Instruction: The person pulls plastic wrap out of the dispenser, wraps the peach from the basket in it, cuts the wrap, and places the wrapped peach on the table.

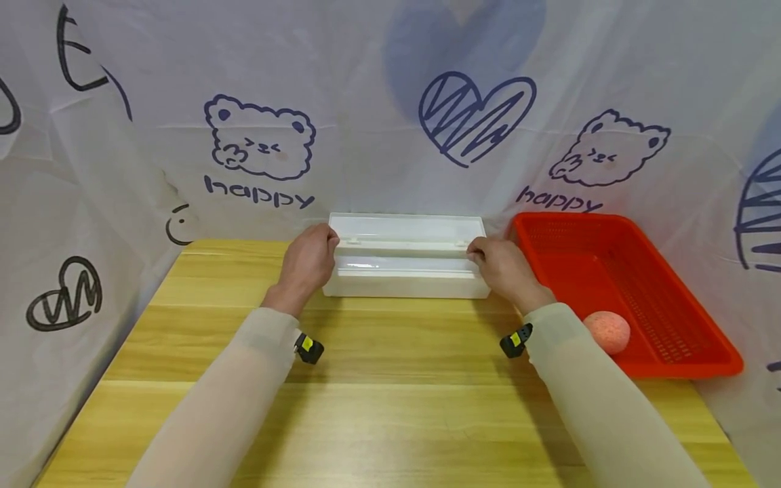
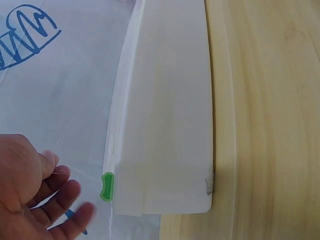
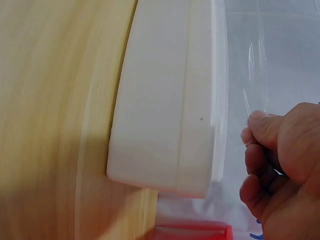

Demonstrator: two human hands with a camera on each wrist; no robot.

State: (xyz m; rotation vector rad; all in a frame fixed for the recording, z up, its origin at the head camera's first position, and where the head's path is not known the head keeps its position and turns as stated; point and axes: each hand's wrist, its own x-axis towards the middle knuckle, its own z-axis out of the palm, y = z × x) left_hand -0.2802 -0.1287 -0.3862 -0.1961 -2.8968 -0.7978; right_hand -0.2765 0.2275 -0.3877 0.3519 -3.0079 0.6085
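Note:
A long white cling film dispenser box (image 1: pixel 405 286) lies across the far side of the table, its lid (image 1: pixel 407 226) raised at the back. My left hand (image 1: pixel 310 256) is above its left end, thumb and forefinger pinched together on the film's edge. Over the right end, my right hand (image 1: pixel 505 268) pinches the other corner of the film. Clear cling film (image 3: pixel 257 65) rises to those fingertips in the right wrist view; it is hard to see elsewhere. A green slider piece (image 2: pixel 107 186) shows at the box's left end in the left wrist view.
A red plastic basket (image 1: pixel 683 298) stands to the right, close to my right forearm. Inside it, near the front left corner, sits a pinkish round object (image 1: pixel 609 332). A printed white cloth (image 1: pixel 366 156) hangs right behind the wooden table (image 1: pixel 403 407).

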